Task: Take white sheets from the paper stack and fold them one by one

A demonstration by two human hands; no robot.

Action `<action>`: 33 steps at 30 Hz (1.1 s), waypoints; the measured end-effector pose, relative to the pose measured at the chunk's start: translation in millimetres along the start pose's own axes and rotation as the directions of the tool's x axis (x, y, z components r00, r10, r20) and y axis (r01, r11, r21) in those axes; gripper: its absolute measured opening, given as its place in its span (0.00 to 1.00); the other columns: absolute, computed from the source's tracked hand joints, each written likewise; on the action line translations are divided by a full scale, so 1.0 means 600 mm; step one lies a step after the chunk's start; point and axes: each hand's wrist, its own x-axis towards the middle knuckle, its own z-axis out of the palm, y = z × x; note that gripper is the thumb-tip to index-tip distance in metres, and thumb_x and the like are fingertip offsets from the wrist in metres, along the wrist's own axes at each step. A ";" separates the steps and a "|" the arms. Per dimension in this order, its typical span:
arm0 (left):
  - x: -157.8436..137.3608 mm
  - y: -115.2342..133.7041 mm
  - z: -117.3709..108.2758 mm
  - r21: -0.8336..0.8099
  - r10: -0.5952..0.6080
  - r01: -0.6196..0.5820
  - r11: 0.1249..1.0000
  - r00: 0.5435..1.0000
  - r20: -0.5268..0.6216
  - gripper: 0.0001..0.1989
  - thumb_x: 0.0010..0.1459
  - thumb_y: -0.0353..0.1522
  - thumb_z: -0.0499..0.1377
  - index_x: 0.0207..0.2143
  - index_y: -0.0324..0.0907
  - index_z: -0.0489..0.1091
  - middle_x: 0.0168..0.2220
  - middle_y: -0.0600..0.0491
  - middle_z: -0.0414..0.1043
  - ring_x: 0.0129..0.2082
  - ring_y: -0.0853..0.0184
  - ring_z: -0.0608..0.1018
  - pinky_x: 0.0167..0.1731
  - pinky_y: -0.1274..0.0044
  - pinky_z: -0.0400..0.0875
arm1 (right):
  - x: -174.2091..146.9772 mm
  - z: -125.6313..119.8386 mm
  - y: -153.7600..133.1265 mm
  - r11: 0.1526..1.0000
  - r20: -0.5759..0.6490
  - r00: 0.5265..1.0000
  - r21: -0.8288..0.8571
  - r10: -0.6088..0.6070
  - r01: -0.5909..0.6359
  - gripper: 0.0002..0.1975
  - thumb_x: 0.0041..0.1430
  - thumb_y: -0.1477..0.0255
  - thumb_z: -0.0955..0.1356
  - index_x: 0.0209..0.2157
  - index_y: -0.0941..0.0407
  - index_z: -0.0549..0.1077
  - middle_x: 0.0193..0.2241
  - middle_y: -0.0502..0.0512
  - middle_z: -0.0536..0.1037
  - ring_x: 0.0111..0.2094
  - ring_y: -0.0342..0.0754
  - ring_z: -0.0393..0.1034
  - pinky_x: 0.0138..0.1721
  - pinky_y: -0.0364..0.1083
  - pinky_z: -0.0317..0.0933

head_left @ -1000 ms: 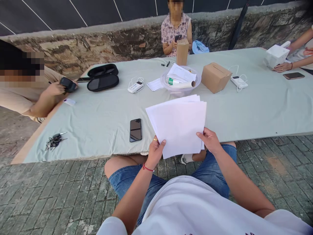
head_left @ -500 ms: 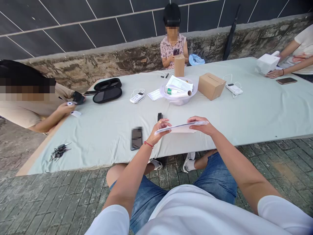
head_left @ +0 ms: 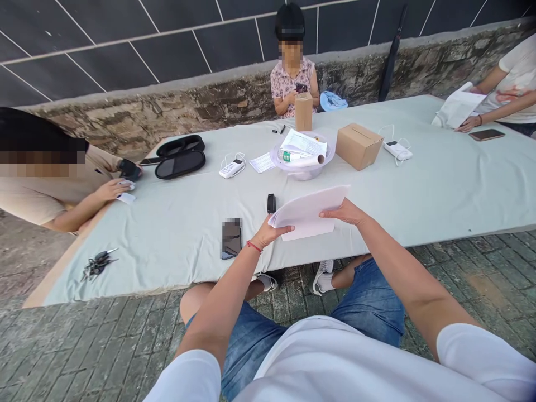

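Covering most of the view, the counter (head_left: 419,190) wears a pale cloth, with a dark tiled wall behind and brick paving below. Sheaf of paper (head_left: 310,215) now tilts up toward the viewer; half a second ago it lay edge-on, so it is being turned over and squared. Left hand (head_left: 270,234) pinches its 8 o'clock corner; right hand (head_left: 345,213), fingers pressed together, grips the 3 o'clock edge. Phone (head_left: 231,238) lies at 9 o'clock of the sheaf.

matt white paper sheets (head_left: 310,215), smooth cloth table cover (head_left: 439,190).
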 end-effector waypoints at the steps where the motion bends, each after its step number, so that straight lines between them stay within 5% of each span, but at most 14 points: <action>1: 0.000 -0.001 0.003 0.014 0.014 -0.014 1.000 1.000 -0.026 0.33 0.41 0.36 0.73 0.51 0.40 0.71 0.51 0.43 0.74 0.54 0.52 0.73 0.57 0.60 0.67 | 0.001 0.005 -0.001 1.000 0.002 1.000 0.022 -0.009 0.009 0.27 0.42 0.64 0.79 0.47 0.54 0.77 0.47 0.57 0.79 0.50 0.58 0.73 0.54 0.60 0.66; 6: -0.006 0.003 -0.006 0.025 0.103 -0.102 0.995 0.992 -0.072 0.36 0.41 0.36 0.73 0.53 0.40 0.69 0.53 0.43 0.72 0.55 0.53 0.73 0.56 0.62 0.68 | -0.001 0.014 -0.008 0.995 0.037 0.997 0.086 -0.061 0.058 0.30 0.41 0.66 0.79 0.48 0.53 0.76 0.49 0.56 0.79 0.52 0.58 0.72 0.56 0.60 0.65; 10: -0.016 -0.028 -0.015 -0.039 0.018 -0.021 0.999 0.996 -0.087 0.34 0.40 0.37 0.73 0.51 0.38 0.71 0.51 0.41 0.74 0.52 0.51 0.75 0.54 0.59 0.68 | -0.010 0.008 0.020 0.999 0.042 0.999 0.041 0.003 -0.004 0.31 0.40 0.65 0.79 0.49 0.53 0.76 0.47 0.57 0.79 0.50 0.57 0.73 0.55 0.60 0.65; 17: -0.020 -0.028 -0.009 0.078 0.056 -0.055 0.995 0.998 -0.002 0.17 0.44 0.36 0.70 0.38 0.43 0.78 0.48 0.46 0.77 0.53 0.53 0.75 0.57 0.62 0.65 | -0.001 0.016 0.005 1.000 0.193 0.981 -0.019 -0.012 0.016 0.19 0.45 0.60 0.76 0.37 0.57 0.81 0.41 0.58 0.81 0.45 0.57 0.75 0.48 0.54 0.68; 21: -0.018 -0.047 -0.006 0.019 -0.044 0.047 0.999 0.989 -0.138 0.23 0.46 0.39 0.70 0.44 0.41 0.75 0.47 0.45 0.77 0.53 0.53 0.74 0.57 0.60 0.65 | 0.005 0.019 0.017 1.000 0.081 0.997 0.007 0.013 -0.014 0.27 0.42 0.65 0.78 0.47 0.54 0.77 0.46 0.57 0.80 0.49 0.56 0.73 0.54 0.57 0.66; 26: -0.023 -0.083 0.004 0.007 -0.088 0.090 0.996 0.986 -0.144 0.22 0.50 0.45 0.67 0.42 0.40 0.76 0.46 0.44 0.78 0.55 0.52 0.73 0.60 0.60 0.62 | -0.003 0.026 0.059 0.995 -0.007 0.995 0.030 0.100 -0.100 0.30 0.44 0.63 0.78 0.51 0.54 0.75 0.52 0.58 0.77 0.54 0.56 0.71 0.59 0.60 0.61; 33: -0.069 -0.065 0.033 -0.376 -0.206 0.163 0.912 0.976 -0.076 0.28 0.53 0.48 0.65 0.49 0.38 0.73 0.48 0.41 0.77 0.52 0.51 0.76 0.55 0.59 0.69 | -0.046 0.028 0.038 0.971 0.008 0.971 0.010 0.240 -0.240 0.27 0.46 0.60 0.77 0.48 0.54 0.77 0.48 0.58 0.80 0.49 0.57 0.74 0.54 0.59 0.66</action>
